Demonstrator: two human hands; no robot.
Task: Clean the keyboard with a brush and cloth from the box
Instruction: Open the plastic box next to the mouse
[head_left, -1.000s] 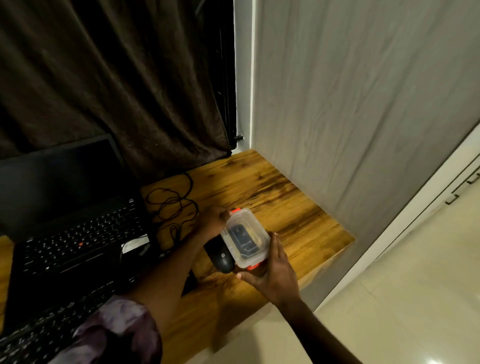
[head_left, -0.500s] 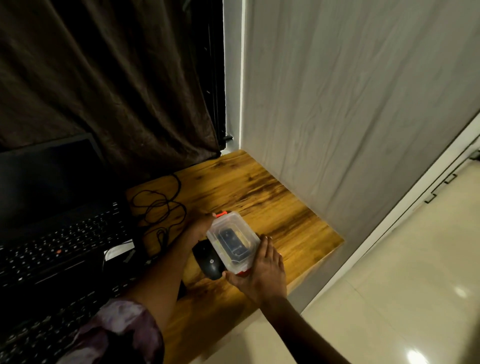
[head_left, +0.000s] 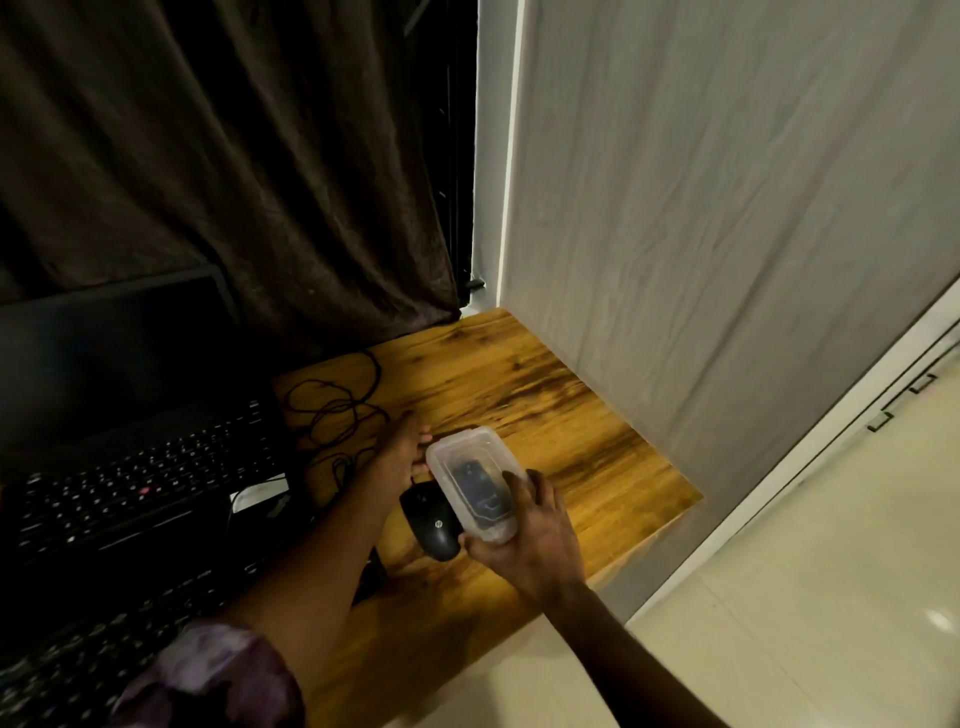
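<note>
A small clear plastic box (head_left: 470, 462) with a dark object inside sits tilted just above the wooden desk (head_left: 571, 447), with its lid on. My right hand (head_left: 535, 535) grips its near end, thumb on the lid. At the box's far left corner my left hand (head_left: 402, 452) holds on with its fingertips. The brush and cloth cannot be made out. A black laptop keyboard (head_left: 140, 467) lies to the left. A second black keyboard (head_left: 78, 644) lies at the lower left.
A black mouse (head_left: 431, 525) lies right beside the box on its left, its cable (head_left: 332, 410) coiled behind it. The dark laptop screen (head_left: 104, 353) and a curtain stand behind. A grey wall (head_left: 727, 260) borders the desk on the right.
The box has tipped a little in my hands, and the red clips seen at its ends no longer show. My right thumb now lies further over the lid.
</note>
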